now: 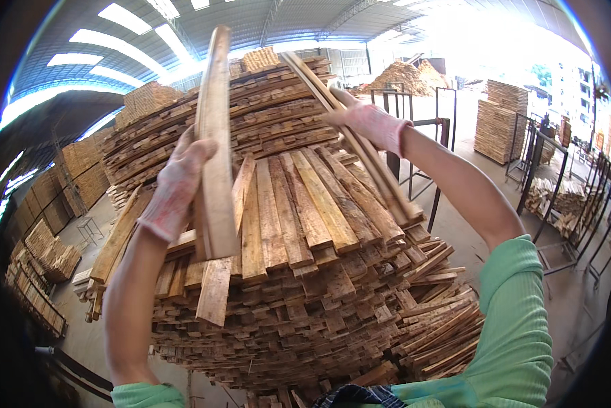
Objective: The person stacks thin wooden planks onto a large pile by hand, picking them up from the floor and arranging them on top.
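My left hand (176,183), in a pinkish-white knit glove, is closed round a long wooden board (215,146) that stands tilted up over the left part of the stack. At least one more board edge shows behind it; how many I hold there I cannot tell. In the same kind of glove, my right hand (372,126) grips narrow wooden planks (380,173), which slant down toward the stack's right side. Below both hands lies a big stack of rough boards (271,217), its top layer fanned side by side. One short board (214,292) juts out at the near left edge.
A higher lumber pile (271,102) rises right behind the stack. Loose sticks (441,340) lie at its lower right. Black metal racks (550,163) stand on the right, beyond a square wood stack (499,122). More stacked lumber (50,251) fills the left side.
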### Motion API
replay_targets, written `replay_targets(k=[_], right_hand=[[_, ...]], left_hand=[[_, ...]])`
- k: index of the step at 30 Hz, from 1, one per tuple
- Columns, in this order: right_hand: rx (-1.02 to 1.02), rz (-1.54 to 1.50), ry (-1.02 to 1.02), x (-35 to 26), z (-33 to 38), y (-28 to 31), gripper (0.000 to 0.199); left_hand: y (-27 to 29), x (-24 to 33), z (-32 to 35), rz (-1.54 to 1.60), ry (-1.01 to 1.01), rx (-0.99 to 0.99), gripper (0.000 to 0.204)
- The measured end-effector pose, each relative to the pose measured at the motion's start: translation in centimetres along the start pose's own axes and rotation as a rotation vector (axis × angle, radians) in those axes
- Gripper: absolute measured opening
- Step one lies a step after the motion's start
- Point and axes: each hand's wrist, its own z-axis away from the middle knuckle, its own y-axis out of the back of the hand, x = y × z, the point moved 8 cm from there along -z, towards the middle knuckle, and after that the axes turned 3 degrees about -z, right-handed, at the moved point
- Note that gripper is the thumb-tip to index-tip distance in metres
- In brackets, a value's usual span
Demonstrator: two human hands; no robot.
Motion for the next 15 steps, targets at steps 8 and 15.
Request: replay_targets(k=[8, 15], right_hand=[[-0.073, 0.765, -0.366, 17.8, -5.5, 4.8, 0.074], [-0.1, 0.884, -0.135, 19.6, -9.2, 0.6, 0.066]], left_hand=[[6.1, -2.8, 1.0, -0.214, -0.119, -0.046, 0.058], [3.1, -2.8, 6.3, -0.11, 0.128, -0.104, 0.084]])
